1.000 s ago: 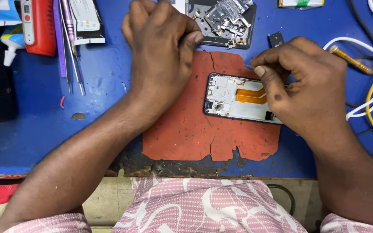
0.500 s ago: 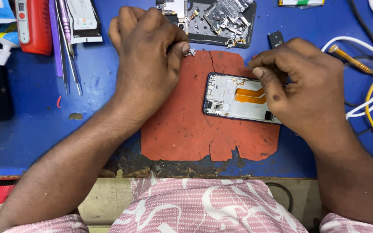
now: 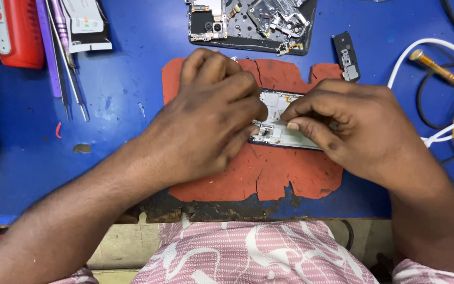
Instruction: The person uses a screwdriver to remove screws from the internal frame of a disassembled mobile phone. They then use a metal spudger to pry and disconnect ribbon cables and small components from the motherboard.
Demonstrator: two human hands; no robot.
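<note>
Phone frame [image 3: 282, 129] at frame centre on red mat [image 3: 269, 179], mostly hidden under both hands. Left hand [image 3: 206, 121] curled over its left end, fingertips pinching something too small to make out. Right hand [image 3: 358, 131] pressing on its right part, fingers [image 3: 303, 126] bent. Farther up, on blue worktop [image 3: 127, 79], dismantled phone back [image 3: 253, 23], cut off by top edge.

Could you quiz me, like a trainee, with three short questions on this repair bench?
1. True or false: both hands are on the opened phone frame.
2. What does the phone frame lie on? A) red mat B) bare blue table C) black tray
3. Which lies nearer the left hand: the tweezers or the brass-tipped screwdriver?

Key
1. True: the left hand and the right hand meet over it.
2. A, the worn red mat.
3. The tweezers; the brass-tipped screwdriver is beyond the right hand.
</note>
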